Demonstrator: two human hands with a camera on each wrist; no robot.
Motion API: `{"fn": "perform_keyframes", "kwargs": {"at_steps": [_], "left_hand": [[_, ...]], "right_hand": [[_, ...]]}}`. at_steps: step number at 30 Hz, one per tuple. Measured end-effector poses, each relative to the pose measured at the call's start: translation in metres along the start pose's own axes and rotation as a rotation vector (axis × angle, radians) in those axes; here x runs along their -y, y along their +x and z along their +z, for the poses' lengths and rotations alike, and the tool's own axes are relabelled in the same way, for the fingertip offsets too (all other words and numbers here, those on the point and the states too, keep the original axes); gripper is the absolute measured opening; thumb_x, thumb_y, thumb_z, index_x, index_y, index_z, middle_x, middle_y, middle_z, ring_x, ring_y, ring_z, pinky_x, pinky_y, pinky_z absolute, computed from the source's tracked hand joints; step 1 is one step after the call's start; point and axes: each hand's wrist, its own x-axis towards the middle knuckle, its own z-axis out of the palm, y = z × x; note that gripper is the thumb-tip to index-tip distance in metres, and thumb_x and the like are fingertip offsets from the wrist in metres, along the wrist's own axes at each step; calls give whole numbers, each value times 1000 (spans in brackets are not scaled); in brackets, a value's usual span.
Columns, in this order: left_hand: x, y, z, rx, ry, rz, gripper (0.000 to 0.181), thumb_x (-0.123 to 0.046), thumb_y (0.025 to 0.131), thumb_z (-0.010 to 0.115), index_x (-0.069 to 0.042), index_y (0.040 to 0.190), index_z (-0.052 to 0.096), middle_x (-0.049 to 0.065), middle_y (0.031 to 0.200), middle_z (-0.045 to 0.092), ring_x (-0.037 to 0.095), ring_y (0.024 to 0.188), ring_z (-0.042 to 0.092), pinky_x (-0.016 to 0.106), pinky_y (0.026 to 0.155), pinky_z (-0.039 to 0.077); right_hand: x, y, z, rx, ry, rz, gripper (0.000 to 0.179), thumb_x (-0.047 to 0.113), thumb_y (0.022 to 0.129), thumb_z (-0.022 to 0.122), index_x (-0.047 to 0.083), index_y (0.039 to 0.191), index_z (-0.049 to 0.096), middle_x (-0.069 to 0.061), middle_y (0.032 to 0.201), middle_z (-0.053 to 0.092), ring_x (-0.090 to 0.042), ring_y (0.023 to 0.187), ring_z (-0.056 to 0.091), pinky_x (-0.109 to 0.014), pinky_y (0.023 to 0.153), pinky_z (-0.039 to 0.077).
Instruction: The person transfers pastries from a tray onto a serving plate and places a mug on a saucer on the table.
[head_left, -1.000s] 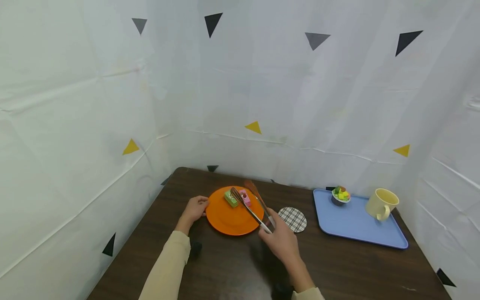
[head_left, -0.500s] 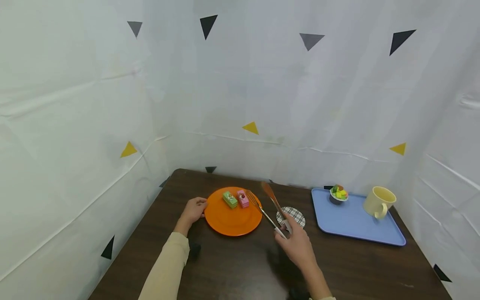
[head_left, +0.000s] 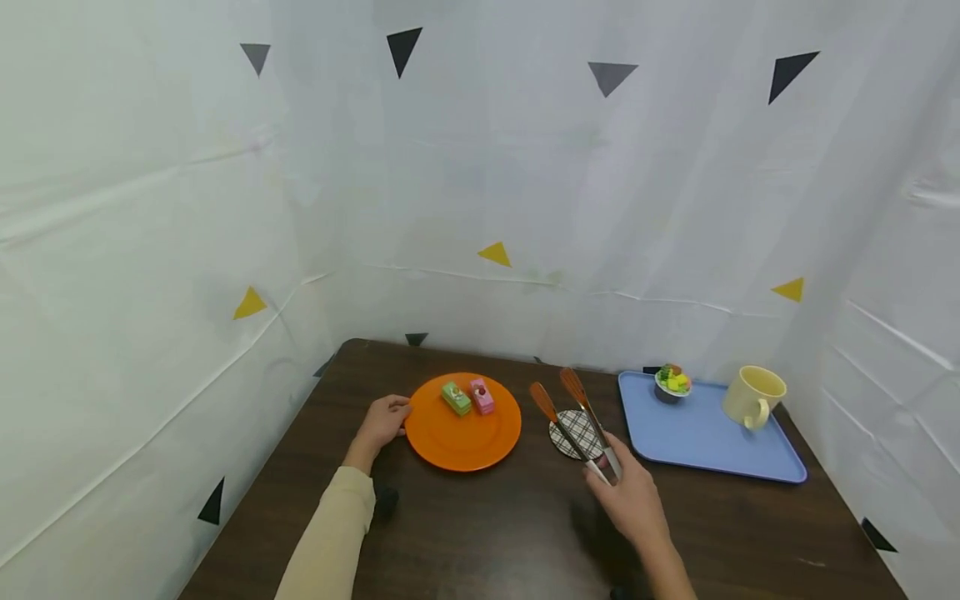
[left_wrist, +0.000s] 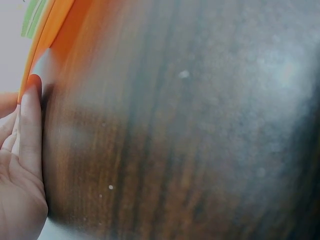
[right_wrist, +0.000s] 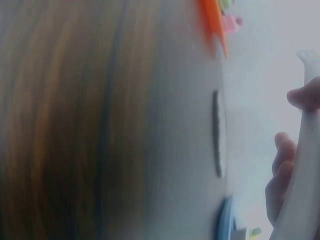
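Observation:
Thumb and fingers of my left hand [head_left: 384, 421] pinch the left rim of a round orange plate [head_left: 461, 442]; the left wrist view shows a finger beneath its edge. Two small toy cake slices lie on the plate's far half, one green cake slice [head_left: 456, 398] and one pink cake slice [head_left: 482, 396]. My right hand [head_left: 630, 496] grips a pair of tongs [head_left: 596, 423] by its pale handles [right_wrist: 302, 170]. The brown tips of the tongs are spread apart with nothing between them, and the tongs overlap a round checked coaster [head_left: 581, 429] in the head view.
Right of the coaster lies a blue tray [head_left: 712, 442]. A small dark cup of toy vegetables [head_left: 670, 385] and a yellow mug [head_left: 750, 396] stand on it. White sheeting [head_left: 450, 167] hangs behind the dark wooden table [head_left: 480, 542].
My right hand has carried the tongs rightward, from over the plate and cake slices to over the coaster. The left hand stays at the plate's rim, and both cake slices remain on the plate.

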Motion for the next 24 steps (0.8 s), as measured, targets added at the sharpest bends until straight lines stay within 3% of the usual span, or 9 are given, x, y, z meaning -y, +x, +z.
{"fn": "perform_keyframes", "kwargs": {"at_steps": [7,15,24], "left_hand": [[1,-1,-1,2,-17,12,36,-22,104,54,-3,134,58,18,128,62,23,101,66,32,79,59],[3,0,0,-4,-21,-3,34,-23,104,54,-6,133,59,15,125,63,20,96,66,30,79,58],[3,-1,0,-11,-5,9,35,-24,104,54,-5,133,59,16,128,62,22,100,65,31,77,58]], "right_hand": [[-18,-1,-15,-47,-33,35,69,34,87,74,18,147,44,-2,105,63,-16,74,52,-32,64,41],[-41,-6,-33,-31,-68,119,78,46,89,71,10,150,39,-5,109,64,-18,79,54,-33,66,42],[-61,-10,-54,-31,-82,238,76,46,90,69,7,148,38,-10,110,64,-27,89,56,-35,67,40]]}}
